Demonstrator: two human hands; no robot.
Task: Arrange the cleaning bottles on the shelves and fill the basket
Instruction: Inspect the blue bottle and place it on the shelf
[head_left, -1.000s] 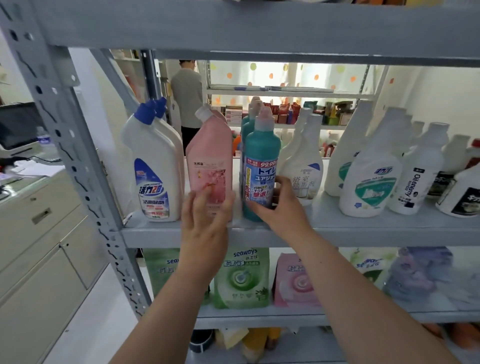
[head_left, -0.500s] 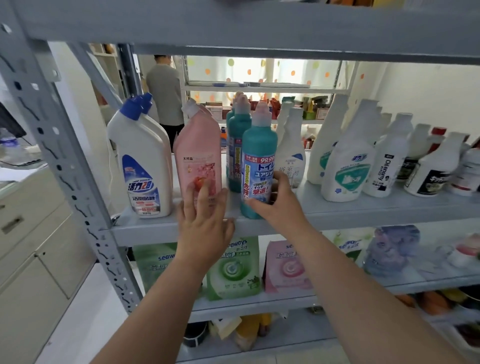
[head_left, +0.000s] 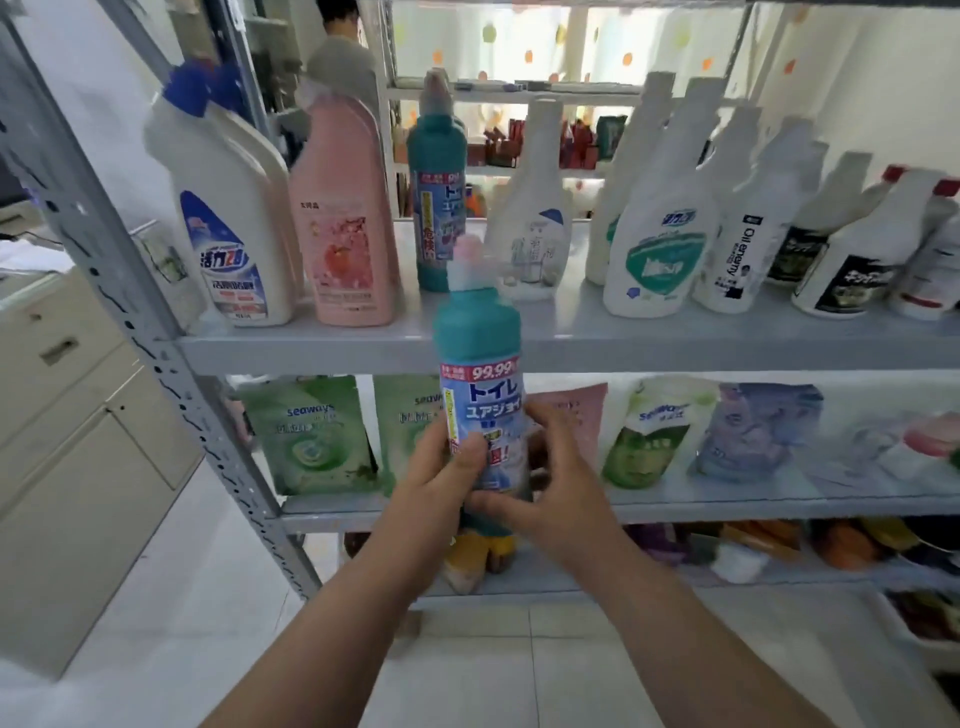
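I hold a teal bottle (head_left: 478, 358) with a blue-and-white label upright in front of the grey shelf (head_left: 332, 348), off its surface. My left hand (head_left: 441, 478) grips its lower body from the left, thumb across the label. My right hand (head_left: 545, 488) curls round its base from the right. On the shelf behind stand a white bottle with a blue cap (head_left: 228, 218), a pink bottle (head_left: 345, 218), another teal bottle (head_left: 436, 192) and several white spray-type bottles (head_left: 660, 234). No basket is in view.
The lower shelf (head_left: 727, 506) carries green, pink and purple refill pouches (head_left: 311, 436). A slanted perforated steel upright (head_left: 130, 291) stands at the left, with beige cabinets (head_left: 67, 431) beyond it. A person (head_left: 343, 57) stands behind the rack. White tiled floor (head_left: 182, 623) lies below.
The teal bottle that my right hand held on the shelf has come off it, down and toward me. My left hand left the pink bottle and now grips the teal one.
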